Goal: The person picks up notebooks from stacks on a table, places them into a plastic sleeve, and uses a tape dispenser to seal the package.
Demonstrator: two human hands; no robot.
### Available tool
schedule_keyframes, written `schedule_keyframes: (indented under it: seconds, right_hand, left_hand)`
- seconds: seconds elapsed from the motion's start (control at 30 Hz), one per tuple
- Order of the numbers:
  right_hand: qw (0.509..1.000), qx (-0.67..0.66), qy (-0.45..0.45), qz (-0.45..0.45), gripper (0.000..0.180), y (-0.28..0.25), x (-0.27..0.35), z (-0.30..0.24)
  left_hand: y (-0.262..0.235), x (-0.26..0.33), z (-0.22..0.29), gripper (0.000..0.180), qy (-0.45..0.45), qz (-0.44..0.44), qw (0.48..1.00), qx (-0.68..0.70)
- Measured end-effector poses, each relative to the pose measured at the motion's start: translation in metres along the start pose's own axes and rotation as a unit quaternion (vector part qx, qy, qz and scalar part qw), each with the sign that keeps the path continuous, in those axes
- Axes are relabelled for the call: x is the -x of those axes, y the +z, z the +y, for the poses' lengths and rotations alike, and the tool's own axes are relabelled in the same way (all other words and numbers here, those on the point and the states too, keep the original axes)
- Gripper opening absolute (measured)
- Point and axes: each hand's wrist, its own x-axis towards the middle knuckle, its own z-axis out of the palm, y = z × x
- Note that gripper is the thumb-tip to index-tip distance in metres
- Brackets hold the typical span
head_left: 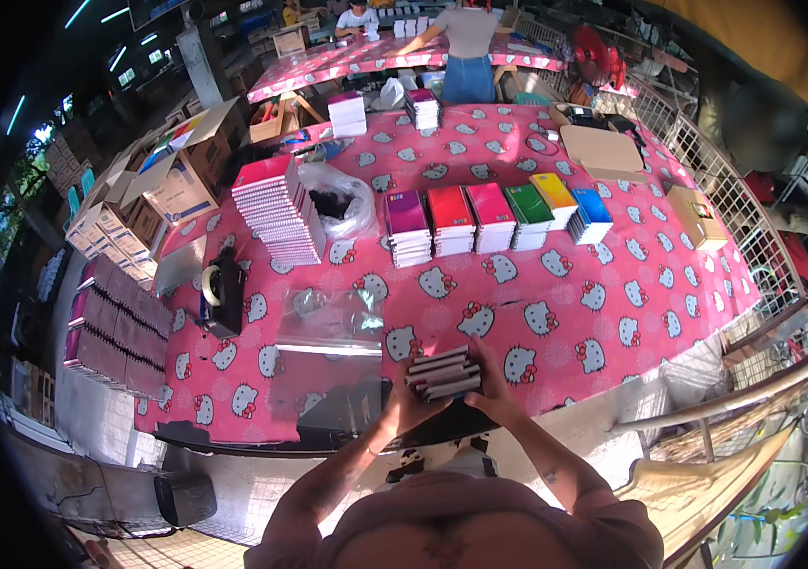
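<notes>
Both of my hands hold a small stack of notebooks [443,372] close to my body at the near edge of the table. My left hand [410,396] grips the stack's left side and my right hand [493,387] clasps its right side. Just left of the stack lie clear plastic bags [330,334] on the pink patterned tablecloth [565,303]. Farther back stands a row of notebook piles with purple [408,226], red [450,218], pink [491,215], green [528,213], yellow [554,198] and blue [591,214] covers.
A tall slanted pile of pink notebooks [279,209] and a crumpled plastic bag [342,201] sit at the left. A black tape dispenser [222,294] stands near the left edge. Open cardboard boxes [176,180] are left of the table. A person [468,47] works at the far table.
</notes>
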Motion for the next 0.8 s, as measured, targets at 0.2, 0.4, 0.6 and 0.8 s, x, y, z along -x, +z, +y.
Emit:
schedule_keyframes:
  seconds: [0.2,0.4,0.6,0.8]
  right_hand:
    - [0.989,0.033,0.038,0.14,0.109,0.022,0.009,0.056]
    - [0.99,0.045,0.03,0.129,0.1,0.023,0.013,0.063]
    - [0.992,0.09,0.014,0.087,0.096,0.025,0.01,0.051]
    - [0.988,0.118,0.06,0.083,0.085,0.027,0.008,0.042]
  left_hand:
    - [0.004,0.002,0.003,0.105,0.019,0.001,0.998,0.063]
    - [0.003,-0.003,0.002,0.108,0.056,0.003,0.998,-0.02]
    - [-0.005,0.002,-0.017,0.109,0.076,-0.018,0.989,-0.124]
    - [-0.022,0.003,-0.019,0.112,-0.076,-0.094,0.991,0.056]
